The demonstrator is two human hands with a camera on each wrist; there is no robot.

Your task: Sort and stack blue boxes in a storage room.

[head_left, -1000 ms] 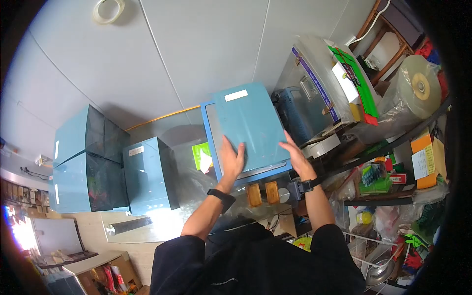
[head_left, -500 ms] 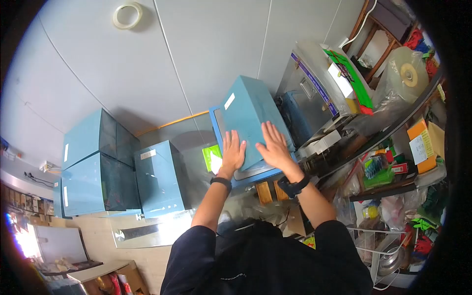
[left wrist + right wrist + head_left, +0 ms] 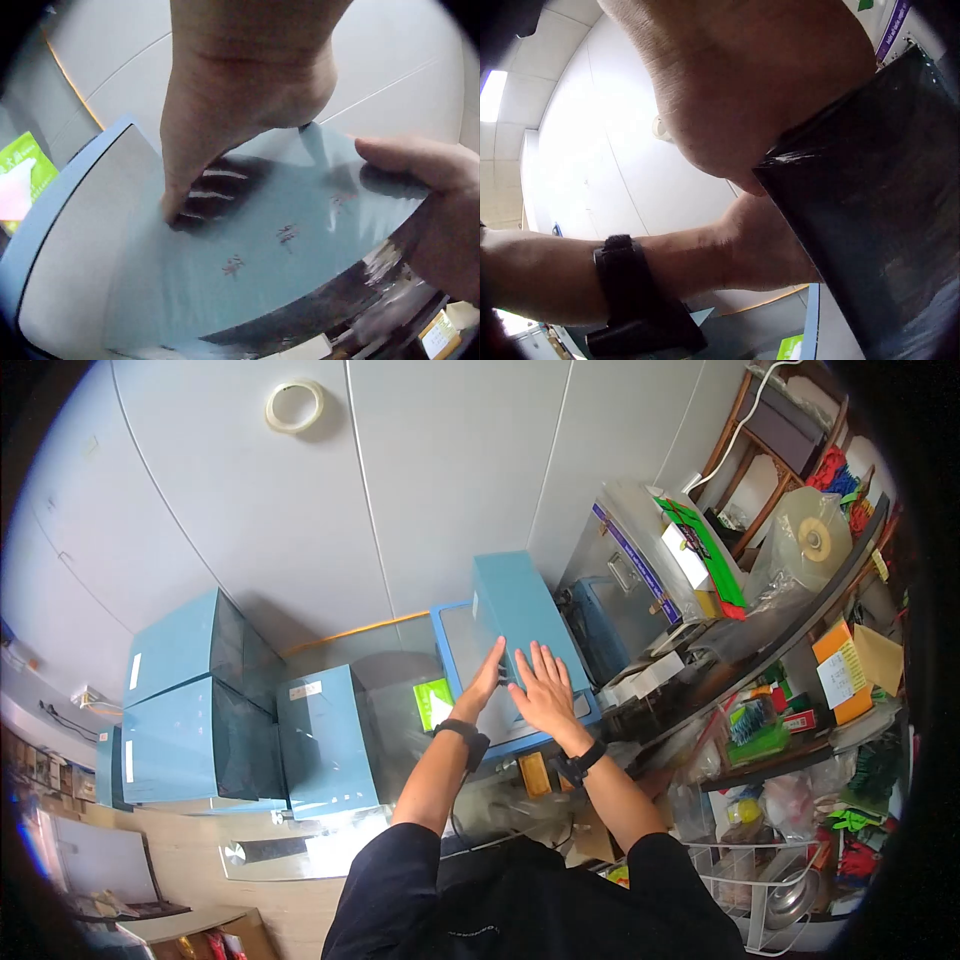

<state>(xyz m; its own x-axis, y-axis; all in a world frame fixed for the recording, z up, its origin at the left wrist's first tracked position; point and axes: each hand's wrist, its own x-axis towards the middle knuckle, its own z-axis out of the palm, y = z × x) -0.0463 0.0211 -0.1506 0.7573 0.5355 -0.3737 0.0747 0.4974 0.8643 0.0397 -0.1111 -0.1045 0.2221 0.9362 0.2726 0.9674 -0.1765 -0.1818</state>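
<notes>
A teal box with a glossy dark side stands on a grey-topped platform with a blue rim. Its narrow face is uppermost in the head view. My left hand lies against the box's left side, fingers straight; in the left wrist view they reach down over the teal face, which bears small dark handwritten marks. My right hand rests over the near end of the top, fingers extended and slightly spread.
More teal boxes stand to the left, some stacked. A green packet lies beside the platform. At right are a metal case, a plastic-wrapped roll and cluttered shelves. Small wooden trays sit in front.
The teal box has turned from its broad, labelled face up to its narrow face up. My right hand has moved from its right edge onto the top; the left stays at its left side.
</notes>
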